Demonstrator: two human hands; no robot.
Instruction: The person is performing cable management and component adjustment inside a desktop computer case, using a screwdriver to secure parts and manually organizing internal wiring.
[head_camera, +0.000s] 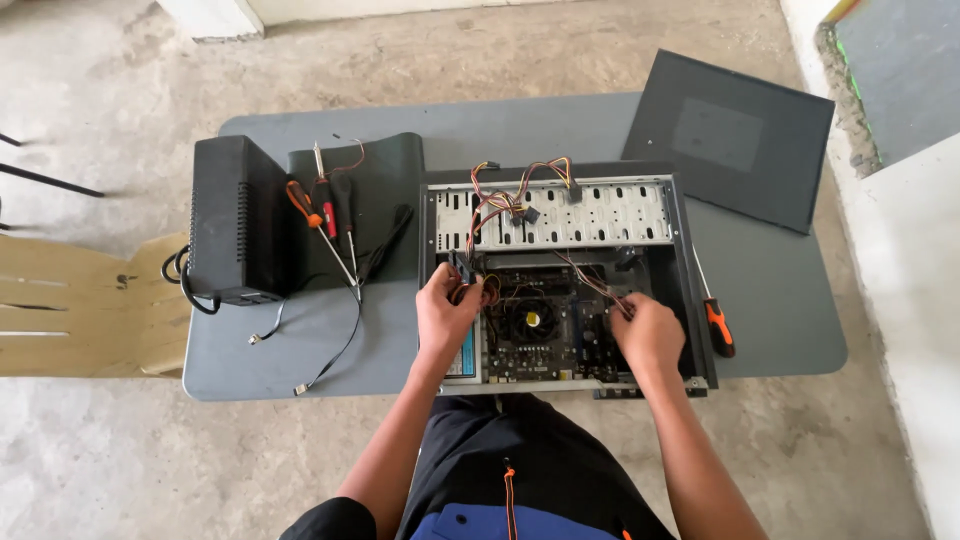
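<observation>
Fingers of the left hand (447, 305) are pinching wires (487, 292) inside the open computer case (680, 215), while the right hand (646, 332) is gripping 1 thin wire bundle (592, 283) near the table's (780, 290) front edge.

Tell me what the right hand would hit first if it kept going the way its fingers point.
The right hand points up-left into the open computer case; it would likely meet the bundle of coloured wires at its fingertips first, though depth is unclear.

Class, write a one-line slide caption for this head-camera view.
Both hands, left hand and right hand, handle wires inside an open computer case on a grey table.
</observation>
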